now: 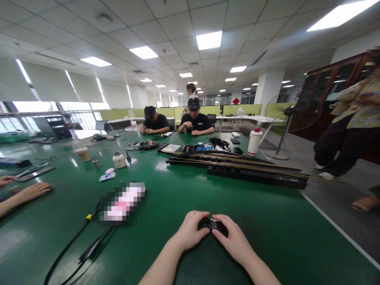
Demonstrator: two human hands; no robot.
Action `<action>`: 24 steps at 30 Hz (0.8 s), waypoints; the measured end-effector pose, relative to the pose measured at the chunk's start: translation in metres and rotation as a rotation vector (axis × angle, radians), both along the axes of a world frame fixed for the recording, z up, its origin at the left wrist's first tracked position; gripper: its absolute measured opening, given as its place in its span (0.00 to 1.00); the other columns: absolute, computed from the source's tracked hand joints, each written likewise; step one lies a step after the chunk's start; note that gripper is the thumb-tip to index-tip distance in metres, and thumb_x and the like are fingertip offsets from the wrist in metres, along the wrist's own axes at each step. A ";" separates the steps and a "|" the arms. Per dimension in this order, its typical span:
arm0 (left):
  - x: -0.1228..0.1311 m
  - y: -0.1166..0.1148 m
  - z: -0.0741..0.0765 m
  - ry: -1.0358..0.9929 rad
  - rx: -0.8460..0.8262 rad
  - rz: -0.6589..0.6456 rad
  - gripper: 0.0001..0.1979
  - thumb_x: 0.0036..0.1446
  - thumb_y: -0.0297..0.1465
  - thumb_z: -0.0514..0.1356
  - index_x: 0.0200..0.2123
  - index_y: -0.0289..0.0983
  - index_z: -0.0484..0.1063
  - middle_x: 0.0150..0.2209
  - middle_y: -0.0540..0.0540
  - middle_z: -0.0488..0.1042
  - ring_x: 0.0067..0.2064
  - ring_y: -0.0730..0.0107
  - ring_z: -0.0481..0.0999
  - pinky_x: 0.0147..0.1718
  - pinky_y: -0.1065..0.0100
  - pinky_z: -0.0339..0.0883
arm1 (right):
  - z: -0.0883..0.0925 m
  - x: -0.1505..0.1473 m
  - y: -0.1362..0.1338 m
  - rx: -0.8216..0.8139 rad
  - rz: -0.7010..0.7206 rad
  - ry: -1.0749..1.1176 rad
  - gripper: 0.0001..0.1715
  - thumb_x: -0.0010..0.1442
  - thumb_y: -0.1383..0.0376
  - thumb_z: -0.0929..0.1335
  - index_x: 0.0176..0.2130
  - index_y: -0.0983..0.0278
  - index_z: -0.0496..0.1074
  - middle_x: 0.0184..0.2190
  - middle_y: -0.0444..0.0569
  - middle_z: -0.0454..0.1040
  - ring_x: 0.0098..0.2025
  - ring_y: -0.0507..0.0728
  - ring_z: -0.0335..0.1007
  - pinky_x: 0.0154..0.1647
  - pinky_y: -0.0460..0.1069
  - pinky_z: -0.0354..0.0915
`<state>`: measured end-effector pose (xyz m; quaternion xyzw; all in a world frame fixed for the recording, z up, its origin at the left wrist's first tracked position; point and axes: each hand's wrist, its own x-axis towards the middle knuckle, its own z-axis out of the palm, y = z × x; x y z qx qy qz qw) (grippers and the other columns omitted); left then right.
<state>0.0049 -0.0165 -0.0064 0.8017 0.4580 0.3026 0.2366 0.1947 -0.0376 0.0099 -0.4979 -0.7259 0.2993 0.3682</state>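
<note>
Both my hands meet around a small black part (pixel 213 224) just above or on the green table (pixel 166 253); its exact kind I cannot make out. Something metallic shows at its middle, between the fingertips. My left hand (pixel 193 229) grips its left end, thumb in front and fingers behind. On the other end, my right hand (pixel 233 233) has its thumb and fingers closed in the same way. The fingers hide much of the part's two ends.
Long black rails (pixel 255 178) with thin brass-coloured rods lie ahead. To the left are a blurred-out device (pixel 124 204) with black cables, a white jar (pixel 119 160) and another person's hand (pixel 38 190). A white bottle (pixel 254 142) stands at the right edge. People sit across the table.
</note>
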 end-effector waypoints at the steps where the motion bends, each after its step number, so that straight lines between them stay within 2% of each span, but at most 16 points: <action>1: 0.000 0.000 0.000 -0.001 0.003 0.000 0.23 0.49 0.29 0.63 0.50 0.39 0.67 0.48 0.44 0.71 0.51 0.59 0.67 0.53 0.58 0.59 | 0.000 0.000 0.000 -0.001 0.000 0.000 0.18 0.52 0.62 0.66 0.45 0.59 0.72 0.46 0.50 0.73 0.49 0.59 0.67 0.52 0.53 0.62; 13: -0.001 -0.001 0.002 0.009 -0.010 -0.003 0.24 0.50 0.31 0.63 0.52 0.41 0.65 0.49 0.44 0.70 0.52 0.58 0.66 0.53 0.56 0.59 | -0.005 0.001 0.003 -0.018 -0.016 -0.070 0.13 0.52 0.63 0.66 0.39 0.59 0.75 0.45 0.50 0.73 0.49 0.59 0.67 0.53 0.55 0.60; 24: 0.000 -0.001 0.002 -0.004 -0.013 -0.001 0.22 0.51 0.29 0.62 0.51 0.40 0.66 0.47 0.44 0.71 0.50 0.59 0.67 0.52 0.57 0.59 | 0.004 0.000 0.001 -0.055 -0.044 0.046 0.11 0.52 0.62 0.67 0.38 0.59 0.74 0.42 0.48 0.75 0.46 0.58 0.70 0.50 0.51 0.63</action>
